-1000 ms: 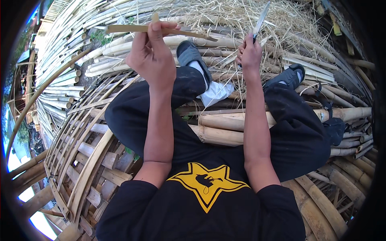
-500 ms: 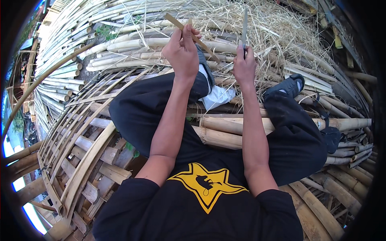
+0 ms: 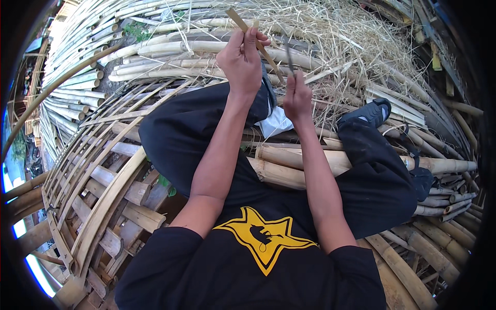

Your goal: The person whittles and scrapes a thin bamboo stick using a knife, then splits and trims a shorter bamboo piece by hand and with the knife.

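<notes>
Between its thumb and fingers my left hand point(image 3: 242, 64) grips a flat tan bamboo strip point(image 3: 237, 19). The strip slants from upper left down toward my right hand, and its lower end hangs free. My right hand point(image 3: 298, 101) is closed round the handle of a knife, most of which the fingers hide. The knife's narrow grey blade point(image 3: 288, 51) points up and slightly left, a little blurred, close to the strip's lower end. Whether blade and strip touch, I cannot tell. Beneath the hands lies a crumpled white cloth or bag point(image 3: 275, 123).
Bamboo poles point(image 3: 206, 46) lie stacked ahead and to the left. Pale shavings point(image 3: 346, 41) pile up at the far right. A lattice of split bamboo point(image 3: 111, 191) stands at my left, and thick bamboo pieces point(image 3: 281, 173) lie between my bent legs.
My right hand has moved left and slightly down, bringing the knife toward the bamboo strip, its blade tilting left. My left hand has shifted a little right and up with the strip.
</notes>
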Motion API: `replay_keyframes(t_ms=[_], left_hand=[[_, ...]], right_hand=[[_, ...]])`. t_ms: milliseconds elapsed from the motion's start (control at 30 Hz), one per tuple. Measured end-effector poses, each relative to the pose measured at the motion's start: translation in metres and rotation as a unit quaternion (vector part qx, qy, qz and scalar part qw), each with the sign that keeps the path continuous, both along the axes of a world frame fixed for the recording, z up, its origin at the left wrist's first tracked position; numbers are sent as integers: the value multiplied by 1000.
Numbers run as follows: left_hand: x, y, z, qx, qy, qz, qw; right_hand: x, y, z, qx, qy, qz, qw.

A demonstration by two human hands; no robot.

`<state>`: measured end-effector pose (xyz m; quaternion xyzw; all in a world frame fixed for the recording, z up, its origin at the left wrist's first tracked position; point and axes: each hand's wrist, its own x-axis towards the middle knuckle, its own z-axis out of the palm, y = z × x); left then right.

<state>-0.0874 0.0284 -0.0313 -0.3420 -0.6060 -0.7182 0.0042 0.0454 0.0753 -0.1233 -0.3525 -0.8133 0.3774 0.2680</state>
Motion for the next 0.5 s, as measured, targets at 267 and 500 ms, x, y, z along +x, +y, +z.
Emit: replay_keyframes(t_ms=[267, 500], left_hand=[[16, -4, 1, -75, 32, -21, 996], [12, -2, 13, -20, 18, -29, 999]], right_hand=[[8, 2, -70, -128, -222, 4, 966], [6, 5, -47, -132, -181, -5, 975]])
